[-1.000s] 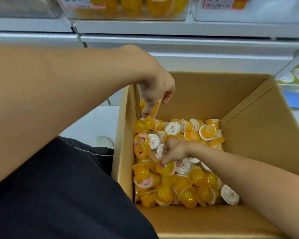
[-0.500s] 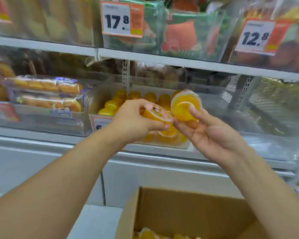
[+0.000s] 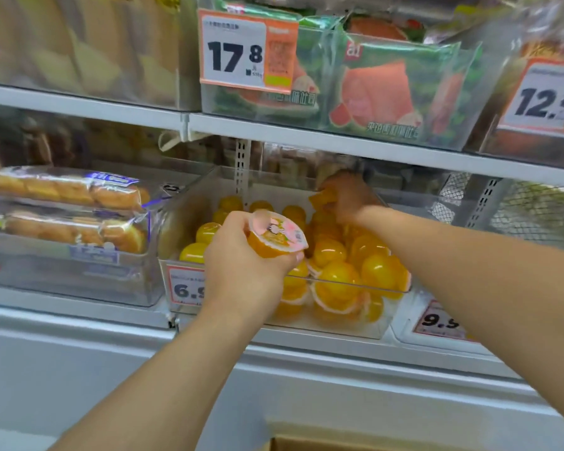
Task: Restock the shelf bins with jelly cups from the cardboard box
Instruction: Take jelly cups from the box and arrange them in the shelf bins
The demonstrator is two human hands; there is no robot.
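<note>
A clear shelf bin (image 3: pixel 345 323) on the lower shelf holds several orange jelly cups (image 3: pixel 339 281). My left hand (image 3: pixel 241 265) hovers at the bin's front edge and grips one jelly cup (image 3: pixel 279 236) with a pink printed lid. My right hand (image 3: pixel 347 196) reaches deep into the back of the bin and holds an orange jelly cup (image 3: pixel 323 198) above the pile. Only the top rim of the cardboard box (image 3: pixel 300 444) shows at the bottom edge.
A bin of wrapped bread rolls (image 3: pixel 69 219) stands left of the jelly bin. The shelf above (image 3: pixel 339 141) hangs low over the bin and carries packets (image 3: pixel 388 89) and price tags. A mesh panel (image 3: pixel 534 209) is at the right.
From digging in the box, both hands rose to the shelf, each with a cup. Since half a second ago, my right hand has gone from the front to the bin's back.
</note>
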